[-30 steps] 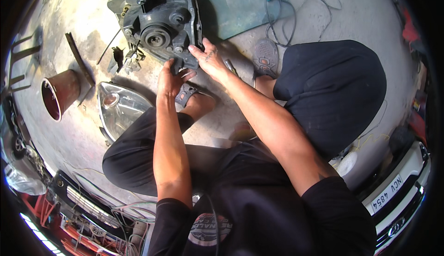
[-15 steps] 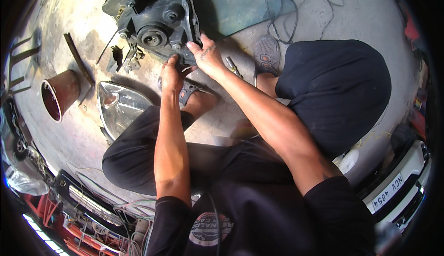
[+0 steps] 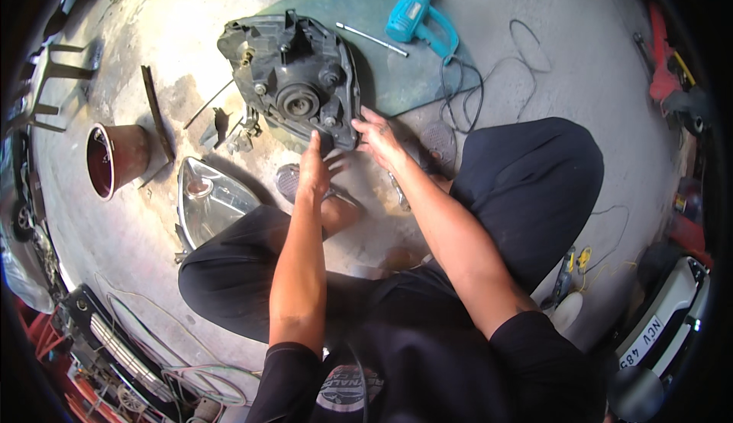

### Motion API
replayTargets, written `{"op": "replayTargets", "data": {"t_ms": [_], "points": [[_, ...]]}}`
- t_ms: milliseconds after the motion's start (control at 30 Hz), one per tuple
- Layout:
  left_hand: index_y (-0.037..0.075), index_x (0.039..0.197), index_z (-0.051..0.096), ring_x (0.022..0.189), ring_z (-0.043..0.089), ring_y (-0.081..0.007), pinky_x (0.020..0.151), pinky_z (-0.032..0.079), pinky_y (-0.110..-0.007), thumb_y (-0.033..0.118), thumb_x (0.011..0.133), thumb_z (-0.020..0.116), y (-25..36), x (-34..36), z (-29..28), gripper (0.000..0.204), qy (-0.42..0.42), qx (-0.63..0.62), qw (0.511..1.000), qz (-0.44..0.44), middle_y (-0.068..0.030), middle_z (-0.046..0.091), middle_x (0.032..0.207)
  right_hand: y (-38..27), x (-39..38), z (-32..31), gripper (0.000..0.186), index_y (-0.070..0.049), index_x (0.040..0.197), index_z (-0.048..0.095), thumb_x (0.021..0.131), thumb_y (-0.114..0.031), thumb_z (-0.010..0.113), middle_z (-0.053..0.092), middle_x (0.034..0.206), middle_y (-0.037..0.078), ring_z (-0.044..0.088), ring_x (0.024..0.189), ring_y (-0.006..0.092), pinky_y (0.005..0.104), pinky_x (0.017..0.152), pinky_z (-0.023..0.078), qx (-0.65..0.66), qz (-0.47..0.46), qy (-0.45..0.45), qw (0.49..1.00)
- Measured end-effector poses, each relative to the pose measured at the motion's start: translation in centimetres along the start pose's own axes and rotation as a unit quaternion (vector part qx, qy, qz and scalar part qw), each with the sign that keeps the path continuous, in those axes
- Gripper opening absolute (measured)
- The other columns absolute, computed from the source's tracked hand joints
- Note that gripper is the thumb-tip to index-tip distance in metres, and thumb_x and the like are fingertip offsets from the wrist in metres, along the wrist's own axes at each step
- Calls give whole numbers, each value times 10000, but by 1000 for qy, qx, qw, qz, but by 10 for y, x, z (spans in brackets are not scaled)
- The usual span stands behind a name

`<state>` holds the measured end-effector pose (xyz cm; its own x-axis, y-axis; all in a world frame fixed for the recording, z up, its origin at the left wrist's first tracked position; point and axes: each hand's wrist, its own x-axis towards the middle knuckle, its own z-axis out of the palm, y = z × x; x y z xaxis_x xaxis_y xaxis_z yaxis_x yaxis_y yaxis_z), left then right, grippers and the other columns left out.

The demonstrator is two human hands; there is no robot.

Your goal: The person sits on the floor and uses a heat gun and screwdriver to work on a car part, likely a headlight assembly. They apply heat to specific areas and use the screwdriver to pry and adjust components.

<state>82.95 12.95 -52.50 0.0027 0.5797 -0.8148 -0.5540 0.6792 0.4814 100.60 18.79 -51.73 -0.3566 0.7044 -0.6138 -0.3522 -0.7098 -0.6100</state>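
Observation:
A black car headlight housing (image 3: 294, 79), its round rear socket facing up, lies ahead of me, partly on a dark green sheet (image 3: 405, 95). My right hand (image 3: 379, 142) grips its near right edge, thumb on the rim and fingers curled at the corner. Beside the near corner is my left hand (image 3: 311, 169), its fingers apart and slightly blurred; one fingertip is at or close to the housing. Near my left knee rests a clear headlight lens (image 3: 217, 205). A shiny metal tool (image 3: 399, 192) is partly hidden beside my right forearm.
A teal heat gun (image 3: 416, 18) with a looping cord and a chrome rod (image 3: 372, 39) lie on the sheet. Leftward are a brown bucket (image 3: 126, 156), a dark metal bar (image 3: 156, 114) and small metal parts (image 3: 240, 131). A white bumper (image 3: 660, 320) stands at lower right.
The view has shifted, bringing the whole heat gun in. The housing appears smaller and lower in the picture. My left hand's fingers have opened away from the housing's edge.

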Motion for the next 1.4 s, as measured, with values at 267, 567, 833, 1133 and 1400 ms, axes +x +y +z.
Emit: {"op": "replayTargets", "data": {"t_ms": [267,567,833,1133,1400], "points": [[6,1518,401,1111,657,-487,890,594,-582,382,1064,580,-23,-51,27,616,87,73,993,-40,-277,494,1442,-62,-40,17,541,-33,1511,512,1001,-158,640,676,1297,190,672,1156,274,407,906,567,-179,-178,141,957],[-37,1239,675,952,703,-226,837,561,-350,263,1018,668,73,-256,83,372,-151,403,835,342,-152,734,1040,-212,-226,108,195,7,1034,735,938,-148,665,721,926,107,706,826,206,324,702,556,-500,-456,-145,722],[-44,1202,697,968,717,-262,885,552,-357,156,1002,675,100,-344,-19,284,140,446,776,424,-161,739,1065,-213,-397,182,163,-26,760,657,711,-175,705,625,796,89,585,667,212,334,529,433,-565,-553,-423,443],[-18,1198,693,944,703,-171,852,539,-310,140,1050,637,111,-369,-60,223,270,433,717,474,-104,736,1023,-196,-416,197,243,-14,669,644,655,-257,640,560,717,75,535,668,213,318,532,362,-483,-606,-410,482],[-17,1202,690,1013,695,-207,919,523,-337,183,1038,663,109,-359,-63,260,257,483,700,459,-122,725,1099,-192,-394,200,253,-17,675,639,707,-268,644,570,711,67,567,684,210,328,538,387,-540,-604,-399,429]]}}
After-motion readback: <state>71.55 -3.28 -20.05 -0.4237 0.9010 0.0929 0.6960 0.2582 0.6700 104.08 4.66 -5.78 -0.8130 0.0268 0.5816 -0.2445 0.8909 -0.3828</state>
